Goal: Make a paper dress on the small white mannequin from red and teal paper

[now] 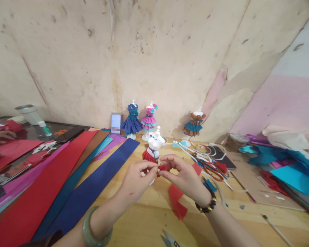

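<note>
We have a small, tightly gathered red piece, paper or cloth (163,168), between our two hands, at the middle of the scene and just nearer to us than the white miniature dress form with a ruffled red skirt (154,141). Our left hand (137,179) pinches the left end of the piece between thumb and fingertips; our right hand (183,176) grasps it from the right, thumb below and fingers curved above. Whether the piece touches the form, we cannot tell.

To work these folds well, we judge that a light, steady pinch serves best: one hand keeps the finished gathers pressed while the other evens the next fold, since a hard squeeze could crease or tear such thin material. We do well to keep our knuckles off the form, which stands close behind our fingers and looks easy to tip.

The loose flat red strip (177,202) lies on the pale wooden table (134,221), near and below our right hand, so we keep that wrist raised to avoid dragging it. The open dark-handled scissors (170,237) lie at the near edge, blades pointing away from us; our forearms should stay wide of them.
</note>
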### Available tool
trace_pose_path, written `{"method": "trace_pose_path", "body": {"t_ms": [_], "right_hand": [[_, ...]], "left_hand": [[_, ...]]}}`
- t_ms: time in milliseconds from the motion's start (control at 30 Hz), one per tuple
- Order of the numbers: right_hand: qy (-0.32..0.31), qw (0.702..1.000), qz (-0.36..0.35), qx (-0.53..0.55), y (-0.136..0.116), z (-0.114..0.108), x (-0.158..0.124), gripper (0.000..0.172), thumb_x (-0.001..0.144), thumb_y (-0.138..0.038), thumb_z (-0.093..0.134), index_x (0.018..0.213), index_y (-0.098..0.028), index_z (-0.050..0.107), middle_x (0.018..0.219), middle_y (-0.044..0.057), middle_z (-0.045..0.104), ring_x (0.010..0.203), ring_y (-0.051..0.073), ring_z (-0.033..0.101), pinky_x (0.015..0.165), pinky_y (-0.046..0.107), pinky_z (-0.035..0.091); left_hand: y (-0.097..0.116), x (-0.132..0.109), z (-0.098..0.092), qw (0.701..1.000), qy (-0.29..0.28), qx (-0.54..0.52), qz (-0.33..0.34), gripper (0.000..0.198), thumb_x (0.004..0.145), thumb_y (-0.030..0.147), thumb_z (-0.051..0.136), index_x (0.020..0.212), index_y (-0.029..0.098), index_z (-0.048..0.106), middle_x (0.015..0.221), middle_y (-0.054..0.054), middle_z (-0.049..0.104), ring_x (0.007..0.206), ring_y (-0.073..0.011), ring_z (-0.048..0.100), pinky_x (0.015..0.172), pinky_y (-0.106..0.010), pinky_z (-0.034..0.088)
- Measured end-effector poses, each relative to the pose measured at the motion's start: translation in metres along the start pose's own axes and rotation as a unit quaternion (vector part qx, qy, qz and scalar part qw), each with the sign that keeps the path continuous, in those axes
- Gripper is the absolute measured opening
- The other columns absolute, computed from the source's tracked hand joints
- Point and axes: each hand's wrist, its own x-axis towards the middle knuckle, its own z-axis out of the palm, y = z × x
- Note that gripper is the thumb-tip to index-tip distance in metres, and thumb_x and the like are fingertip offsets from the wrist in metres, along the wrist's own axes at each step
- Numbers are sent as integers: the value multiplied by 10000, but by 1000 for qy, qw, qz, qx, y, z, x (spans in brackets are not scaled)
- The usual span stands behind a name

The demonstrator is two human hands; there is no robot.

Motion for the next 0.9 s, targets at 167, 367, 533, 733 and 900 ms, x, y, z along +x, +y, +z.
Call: {"method": "trace_pose_path", "body": {"t_ms": [167,367,533,733,900], "right_hand": [[-3,1000,24,9,-2,-3,1,294,784,-352,757,1043,-226,699,924,61,731,804,196,686,759,352,579],[-26,996,69,53,1,-3,2,312,795,-394,748,1050,-217,719,967,70,753,825,202,696,780,373,591],[-45,985,98,138,3,-2,3,348,775,-436,769,1032,-207,718,951,63,753,816,191,709,766,352,597],[-55,986,94,127,0,-2,4,269,807,-444,740,891,-189,719,852,53,719,760,166,680,726,309,562],[-59,985,94,134,-1,-2,4,280,821,-458,722,884,-187,699,829,50,699,753,164,665,722,309,551]], "left_hand": [[-6,1,1,1000,19,-7,-4,224,856,289,562,797,179,747,775,-24,748,706,-164,652,616,-231,468],[-2,0,0,998,41,42,24,205,858,231,548,765,186,726,755,-16,744,721,-162,660,658,-238,466],[-4,1,-1,991,72,87,68,201,857,192,540,747,192,708,747,-6,730,713,-148,647,679,-238,458],[-9,2,-2,993,67,76,62,197,864,194,535,783,190,714,771,-5,738,712,-143,646,651,-222,458],[-8,0,-1,996,56,62,36,204,888,235,527,800,187,705,765,-2,732,711,-143,648,624,-212,456]]}}
